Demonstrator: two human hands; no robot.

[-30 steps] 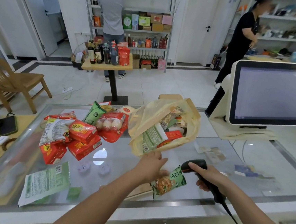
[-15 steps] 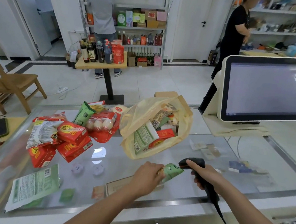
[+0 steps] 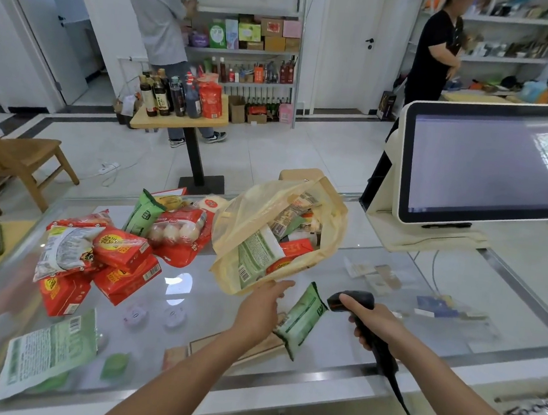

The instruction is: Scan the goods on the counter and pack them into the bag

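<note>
While both forearms reached in from the near edge, the glass counter (image 3: pixel 196 300) carried everything. The checkout screen (image 3: pixel 484 167) stood at its far right. The yellow bag (image 3: pixel 241 224) lay in the middle on its side, mouth toward the camera, already holding several packets. The unpacked pile of goods (image 3: pixel 118 249) sat left of the bag, red boxes and pouches stacked and touching, with one flat green-and-white pouch (image 3: pixel 47 353) apart at the near left edge. The left hand (image 3: pixel 261 309) was back-up, fingers straight and pointing at the bag's lower rim, fingertips just short of it or touching it. Thumb hidden, so can't tell if it pinched anything. The right hand (image 3: pixel 377 324) was wrapped tight round the scanner (image 3: pixel 354 300) handle, head aimed left, cable trailing off the counter. The green packet (image 3: pixel 302 317) sat tilted between the hands, barcode side up, its left edge against the left hand, near the scanner head.
</note>
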